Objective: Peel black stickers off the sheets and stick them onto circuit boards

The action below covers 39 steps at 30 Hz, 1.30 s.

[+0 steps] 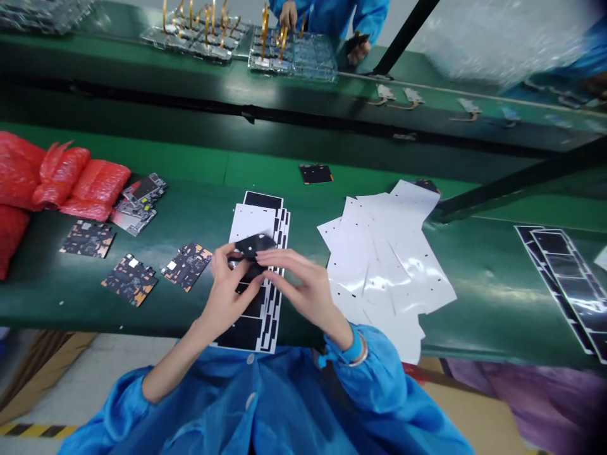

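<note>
On the green workbench [180,158], the left hand [227,294] and the right hand [303,287] are close together, and both pinch a small black sheet [253,245] at the centre. Under it lies a white strip stack [253,221]. Loose white sheets [384,259] lie at 3 o'clock, circuit boards [130,280] and red bubble bags [80,180] at 9 o'clock. Any printing is too small to read.

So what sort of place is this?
Probably an electronics factory line: a long green workbench holds circuit boards, clear trays of ribbon-cable parts sit opposite, and a co-worker wears a blue coat.
</note>
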Tool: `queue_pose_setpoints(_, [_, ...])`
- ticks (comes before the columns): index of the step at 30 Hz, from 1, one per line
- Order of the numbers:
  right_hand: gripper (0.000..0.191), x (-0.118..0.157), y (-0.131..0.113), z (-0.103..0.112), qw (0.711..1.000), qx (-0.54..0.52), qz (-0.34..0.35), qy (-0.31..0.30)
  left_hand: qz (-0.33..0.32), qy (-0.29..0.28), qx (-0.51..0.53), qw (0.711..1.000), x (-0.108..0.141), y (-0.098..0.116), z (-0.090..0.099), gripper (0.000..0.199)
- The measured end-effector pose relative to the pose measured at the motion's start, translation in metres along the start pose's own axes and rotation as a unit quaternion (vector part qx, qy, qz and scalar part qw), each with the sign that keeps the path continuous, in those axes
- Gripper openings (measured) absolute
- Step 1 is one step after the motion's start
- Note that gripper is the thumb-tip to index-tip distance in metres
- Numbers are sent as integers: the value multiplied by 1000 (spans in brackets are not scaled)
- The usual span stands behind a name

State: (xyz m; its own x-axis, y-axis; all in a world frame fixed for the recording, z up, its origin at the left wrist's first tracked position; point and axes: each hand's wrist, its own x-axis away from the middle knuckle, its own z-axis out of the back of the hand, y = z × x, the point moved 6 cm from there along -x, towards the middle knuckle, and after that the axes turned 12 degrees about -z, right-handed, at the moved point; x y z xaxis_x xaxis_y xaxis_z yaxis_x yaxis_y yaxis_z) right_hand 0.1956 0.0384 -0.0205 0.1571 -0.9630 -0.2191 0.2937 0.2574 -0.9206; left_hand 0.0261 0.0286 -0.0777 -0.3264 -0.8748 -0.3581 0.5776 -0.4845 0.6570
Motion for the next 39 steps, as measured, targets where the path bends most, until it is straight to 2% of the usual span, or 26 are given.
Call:
queue_pose_setpoints(2, [14,1,12,0,997,-56,-47,19,0,-8,63,998,2,5,5,32])
queue_pose_setpoints(4, [28,0,32,7,983,-125,-127,51,-7,-25,88,996,5,7,12,35])
queue_pose_setpoints(6, [33,-3,49,4,962,-181,-202,13,-25,-51,79,995,8,9,17,34])
queue_pose_setpoints(9, [22,-5,59,-10,942,-199,-257,-81,-52,-103,0,993,10,8,25,32])
queue_pose_setpoints(10, [20,-5,58,-11,947,-181,-252,-81,-53,-114,-50,991,11,4,30,33])
queue_pose_setpoints(12, [15,-6,50,-4,970,-106,-215,-36,-25,-114,-174,978,17,-13,43,40])
queue_pose_setpoints(15, [10,-4,34,18,987,32,-144,68,73,-79,-315,943,38,-53,71,62])
queue_pose_setpoints(18, [9,-2,30,36,982,34,-145,114,119,-53,-312,941,59,-83,85,78])
queue_pose_setpoints(20, [12,-2,31,42,978,-21,-168,120,104,-27,-279,954,64,-87,88,85])
queue_pose_setpoints(23, [16,-3,29,42,971,-106,-186,103,34,45,-224,973,52,-64,93,92])
queue_pose_setpoints(26, [14,-3,12,35,968,-176,-162,73,-92,112,-139,980,27,-18,95,98])
queue_pose_setpoints(29, [12,-1,-15,30,971,-204,-114,52,-194,121,-41,973,0,27,91,101])
queue_pose_setpoints(31, [15,0,-30,29,976,-195,-82,42,-214,109,21,970,-14,46,86,103])
queue_pose_setpoints(35, [23,5,-47,36,990,-131,-34,44,-221,100,69,968,-26,59,85,109])
queue_pose_setpoints(39, [25,10,-47,43,994,-93,-46,45,-236,97,80,964,-24,58,86,112])
